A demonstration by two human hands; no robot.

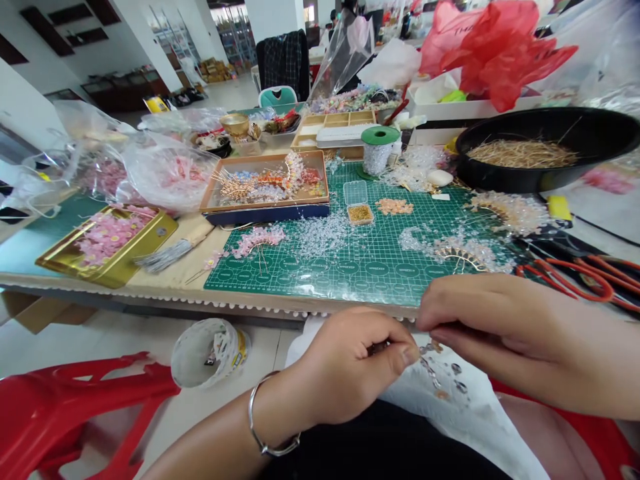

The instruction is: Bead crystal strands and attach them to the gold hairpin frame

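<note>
The cloth point(440, 427) over your lap is white, dotted with dark grey and bronze small discs point(456, 368). Ahead of you, the cutting mat point(370, 280) is green with a white grid, strewn with clear beads point(320, 235). At the upper right, the crumpled wrapping point(500, 53) is bright red, and the round basin point(600, 127) below it is black, holding pale gold strands point(523, 153). At the left, the tin tray point(160, 233) is gold, heaped with pink flowers point(107, 237). At the lower left, the stool point(65, 413) is red. At the right edge, the tool handles point(565, 277) are orange-red. At the top, the jacket point(285, 63) is a black plaid.
</note>
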